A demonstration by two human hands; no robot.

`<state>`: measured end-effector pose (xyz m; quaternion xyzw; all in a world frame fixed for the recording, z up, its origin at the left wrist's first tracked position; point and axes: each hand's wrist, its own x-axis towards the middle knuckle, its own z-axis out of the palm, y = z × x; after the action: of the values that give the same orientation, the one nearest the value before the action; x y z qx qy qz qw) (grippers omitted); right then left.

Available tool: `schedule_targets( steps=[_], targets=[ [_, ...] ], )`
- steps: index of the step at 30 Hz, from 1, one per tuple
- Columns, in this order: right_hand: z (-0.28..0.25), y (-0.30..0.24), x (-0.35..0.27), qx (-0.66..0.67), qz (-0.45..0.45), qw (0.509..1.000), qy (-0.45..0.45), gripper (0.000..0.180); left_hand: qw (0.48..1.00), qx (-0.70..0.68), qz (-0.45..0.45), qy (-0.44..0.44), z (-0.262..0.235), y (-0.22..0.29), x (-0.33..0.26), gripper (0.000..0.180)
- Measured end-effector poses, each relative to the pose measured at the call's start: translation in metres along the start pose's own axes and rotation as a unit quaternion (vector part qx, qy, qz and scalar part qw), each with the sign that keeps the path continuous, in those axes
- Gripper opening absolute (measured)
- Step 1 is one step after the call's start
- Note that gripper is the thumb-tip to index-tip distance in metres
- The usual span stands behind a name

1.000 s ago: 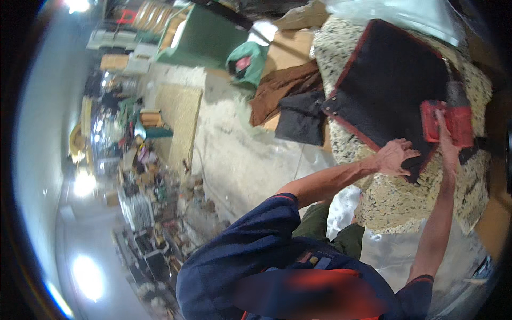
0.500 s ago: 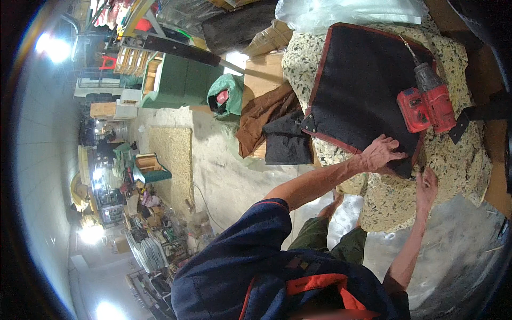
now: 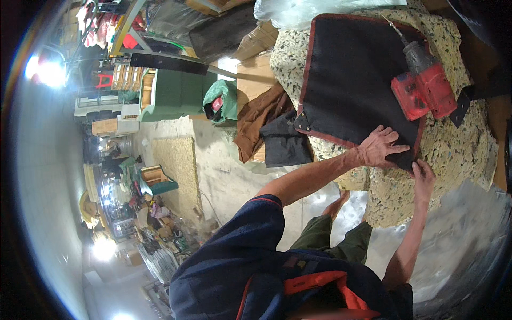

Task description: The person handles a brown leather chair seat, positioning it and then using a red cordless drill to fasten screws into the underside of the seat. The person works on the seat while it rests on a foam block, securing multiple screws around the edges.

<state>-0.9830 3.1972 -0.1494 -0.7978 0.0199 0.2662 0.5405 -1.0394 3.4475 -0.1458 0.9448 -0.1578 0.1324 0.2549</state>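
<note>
A black fabric panel (image 3: 357, 74) with reddish-brown edging lies on speckled foam padding (image 3: 453, 154). Dark rivets sit in its left corner. Pressed flat near the panel's closest corner is my left hand (image 3: 380, 148), its fingers spread over the cloth. My right hand (image 3: 424, 178) pinches that corner's edge between thumb and fingers, just to the right of the left hand. A red and black cordless drill (image 3: 426, 88) with a long bit rests on the panel's right side, beyond both hands.
Clear plastic wrapping (image 3: 298, 10) lies at the padding's far edge. Left of the padding are a brown cloth (image 3: 258, 120) and a black cloth (image 3: 288, 143). A green sack (image 3: 224, 101) stands beside a green upholstered piece (image 3: 176, 93). A dark strap (image 3: 469, 101) reaches in from the right.
My right hand has moved in to the panel's near corner and now grips its edge. The left hand stays pressed on the cloth, with its fingers spread wider. The view has shifted slightly.
</note>
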Motion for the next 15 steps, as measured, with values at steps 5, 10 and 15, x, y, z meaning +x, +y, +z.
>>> schedule_targets(
  steps=[5, 10, 15],
  targets=[
    [-0.001, 0.002, 0.002, 0.025, 0.01, 1.0, 0.007, 0.038, 0.999, -0.005, 0.01, -0.038, 0.001, -0.003, 0.004, 0.08],
    [-0.002, 0.003, 0.002, 0.03, 0.017, 0.999, 0.003, 0.037, 0.999, -0.006, 0.001, -0.046, -0.002, 0.0, 0.013, 0.084],
    [-0.002, 0.004, 0.006, 0.044, 0.04, 0.998, -0.011, 0.036, 0.999, -0.018, 0.002, -0.044, -0.003, 0.002, 0.018, 0.082]
  ],
)
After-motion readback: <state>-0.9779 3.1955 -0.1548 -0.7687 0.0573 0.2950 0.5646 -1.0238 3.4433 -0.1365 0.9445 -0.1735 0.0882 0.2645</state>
